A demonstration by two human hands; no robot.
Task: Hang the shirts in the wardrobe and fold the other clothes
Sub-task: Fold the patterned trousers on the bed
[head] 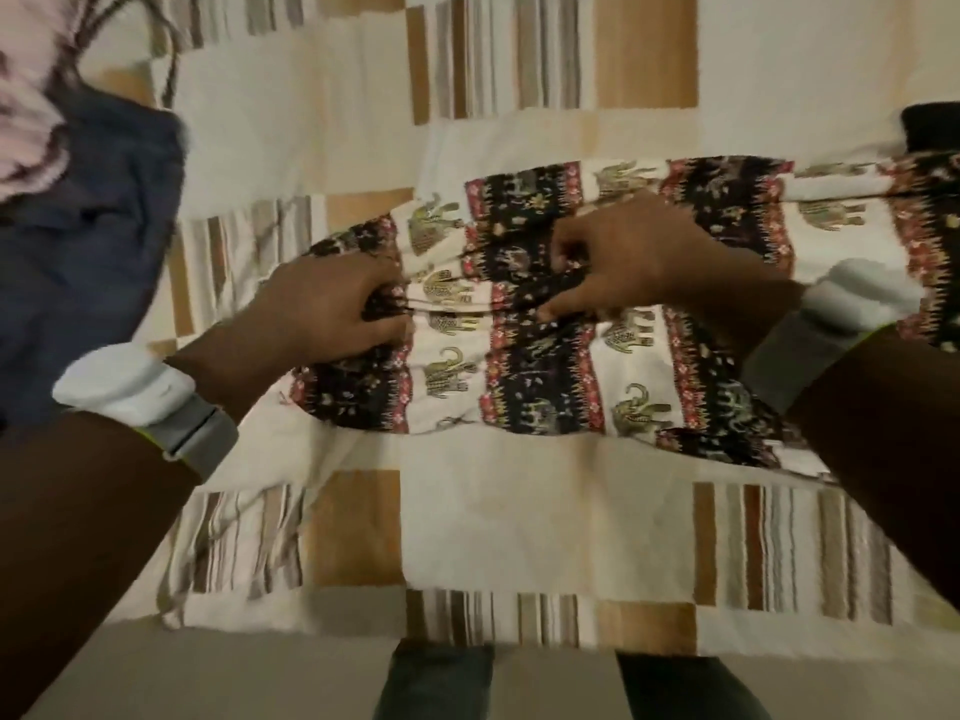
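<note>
Elephant-print garment, banded in black, red and white, is spread flat across the middle of the bed, running from 9 to 3 o'clock. Its bunched end is gripped by the left hand with curled fingers; a fold near the centre is pinched by the right hand. Two hands are seen, each with a grey wristband. One dark blue garment lies at 9 o'clock, one pink cloth at 10 o'clock
</note>
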